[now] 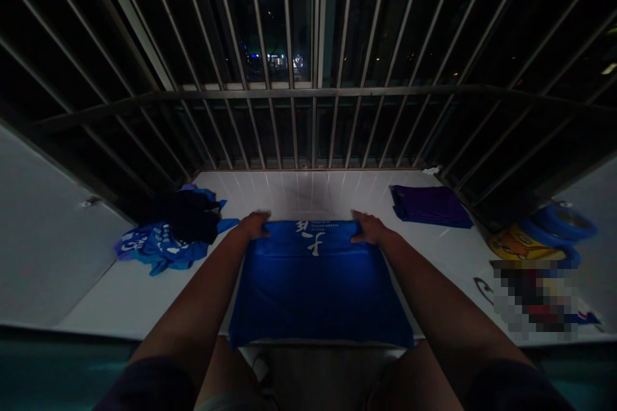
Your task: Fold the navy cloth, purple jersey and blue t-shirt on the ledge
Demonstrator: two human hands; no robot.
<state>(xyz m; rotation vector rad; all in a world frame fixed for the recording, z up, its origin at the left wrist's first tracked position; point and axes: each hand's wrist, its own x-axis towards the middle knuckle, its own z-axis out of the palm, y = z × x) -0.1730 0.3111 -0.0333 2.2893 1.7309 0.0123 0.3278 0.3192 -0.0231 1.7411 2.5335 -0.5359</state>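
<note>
A blue T-shirt (pixel 318 295) with white printing lies folded into a wide rectangle on the white ledge in front of me, its near edge at the ledge's front. A strip along its far side looks turned over, with the lettering upside down. My left hand (pixel 255 225) is at the far left corner, thumb on the cloth and fingers around the edge. At the far right corner, my right hand (pixel 370 228) holds the fabric in the same way. Both hands' fingertips are slightly blurred and partly hard to see in the dim light.
A loose heap of blue and dark clothes (pixel 178 237) lies on the left of the ledge (pixel 101 302). Folded purple cloth (pixel 430 205) sits at the back right. Nearer on the right are yellow and blue items (pixel 525 244). Metal window bars (pixel 313 93) close off the far side.
</note>
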